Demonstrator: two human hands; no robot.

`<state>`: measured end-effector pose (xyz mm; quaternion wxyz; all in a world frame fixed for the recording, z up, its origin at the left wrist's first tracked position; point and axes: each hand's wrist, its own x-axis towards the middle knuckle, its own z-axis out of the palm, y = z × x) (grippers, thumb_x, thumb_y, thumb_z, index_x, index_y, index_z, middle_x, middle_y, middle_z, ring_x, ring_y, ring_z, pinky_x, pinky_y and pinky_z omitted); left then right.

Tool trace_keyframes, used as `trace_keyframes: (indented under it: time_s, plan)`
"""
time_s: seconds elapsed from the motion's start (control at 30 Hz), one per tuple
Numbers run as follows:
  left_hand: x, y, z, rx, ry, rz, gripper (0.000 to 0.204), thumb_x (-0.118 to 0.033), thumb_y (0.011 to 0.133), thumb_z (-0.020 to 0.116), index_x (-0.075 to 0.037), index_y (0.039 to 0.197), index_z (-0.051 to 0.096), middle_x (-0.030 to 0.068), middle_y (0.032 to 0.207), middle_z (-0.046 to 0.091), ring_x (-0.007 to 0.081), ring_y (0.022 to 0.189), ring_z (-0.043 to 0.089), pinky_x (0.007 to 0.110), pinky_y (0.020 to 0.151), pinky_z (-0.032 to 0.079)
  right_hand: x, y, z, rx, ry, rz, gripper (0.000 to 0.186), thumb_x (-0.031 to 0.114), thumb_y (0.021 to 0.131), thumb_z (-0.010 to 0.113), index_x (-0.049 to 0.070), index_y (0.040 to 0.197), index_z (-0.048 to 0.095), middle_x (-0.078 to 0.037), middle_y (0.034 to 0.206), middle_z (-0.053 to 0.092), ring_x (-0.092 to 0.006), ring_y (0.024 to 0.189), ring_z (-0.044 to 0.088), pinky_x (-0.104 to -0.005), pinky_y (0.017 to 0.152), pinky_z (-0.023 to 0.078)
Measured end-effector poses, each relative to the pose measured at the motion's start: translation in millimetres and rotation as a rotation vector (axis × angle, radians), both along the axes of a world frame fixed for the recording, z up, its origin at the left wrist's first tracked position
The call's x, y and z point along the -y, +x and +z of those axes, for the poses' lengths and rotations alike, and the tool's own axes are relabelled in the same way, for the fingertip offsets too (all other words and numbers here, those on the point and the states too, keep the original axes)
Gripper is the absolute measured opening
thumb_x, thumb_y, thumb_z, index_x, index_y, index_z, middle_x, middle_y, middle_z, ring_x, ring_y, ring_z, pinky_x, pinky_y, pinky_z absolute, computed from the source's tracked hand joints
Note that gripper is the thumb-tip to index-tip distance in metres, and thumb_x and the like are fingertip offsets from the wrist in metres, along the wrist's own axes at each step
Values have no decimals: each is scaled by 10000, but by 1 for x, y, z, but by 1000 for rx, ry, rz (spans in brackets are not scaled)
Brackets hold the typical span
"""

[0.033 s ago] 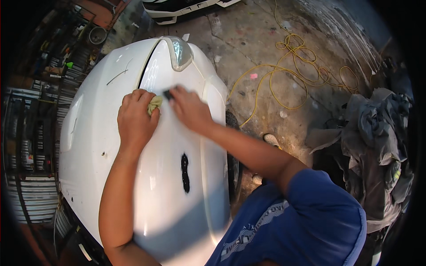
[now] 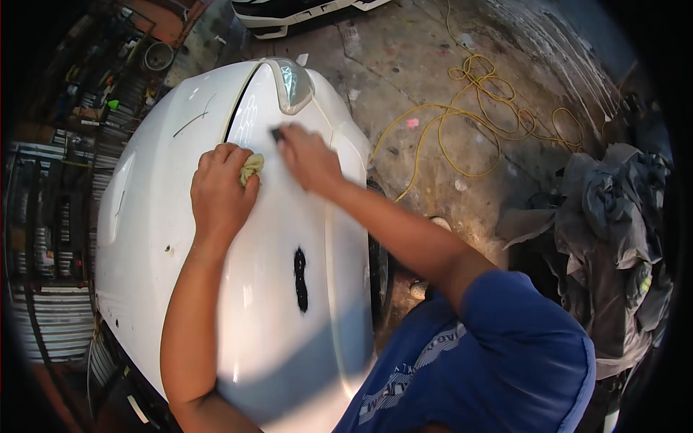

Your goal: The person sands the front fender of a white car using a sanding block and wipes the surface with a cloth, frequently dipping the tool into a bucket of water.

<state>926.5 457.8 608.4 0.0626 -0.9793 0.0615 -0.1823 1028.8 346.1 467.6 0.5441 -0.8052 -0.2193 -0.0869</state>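
Observation:
My left hand [image 2: 222, 189] is closed on a crumpled pale yellow-green cloth [image 2: 251, 167], resting on the white car panel [image 2: 155, 267]. Just right of it, my right hand [image 2: 308, 159] grips a small dark block [image 2: 276, 133] against the panel, slightly blurred. Above both hands is a clear lamp [image 2: 292, 83] with pale edging, beside a long dark gap in the bodywork. Lower on the panel is an elongated black patch [image 2: 300, 278].
A yellow hose [image 2: 493, 141] lies coiled on the stained concrete floor [image 2: 390, 65]. Crumpled grey sheets [image 2: 592, 245] are heaped at the right, another vehicle [image 2: 289, 22] stands at the top, and metal racks [image 2: 47, 216] line the left.
My right hand and the dark block have moved a short way up the panel, toward the lamp. My left hand and the cloth are almost unmoved.

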Motion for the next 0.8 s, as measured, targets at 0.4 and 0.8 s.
trace_keyframes:
  time_s: [0.4,0.8]
  plan:
    - [-1,1,2,21,13,-18,306,-77,781,758,-107,1079,698,48,1157,669,296,1079,623,414,926,523,-11,27,3,-62,-30,-79,413,312,1030,555,65,1357,604,-196,1213,658,-413,1073,655,-529,871,583]
    - [-7,0,0,18,16,-13,308,-92,775,783,-118,1073,707,39,1155,672,289,1079,619,409,924,514,-16,28,-5,-164,-102,-61,454,338,1030,559,67,1392,586,-231,1206,660,-427,1072,665,-542,887,578]
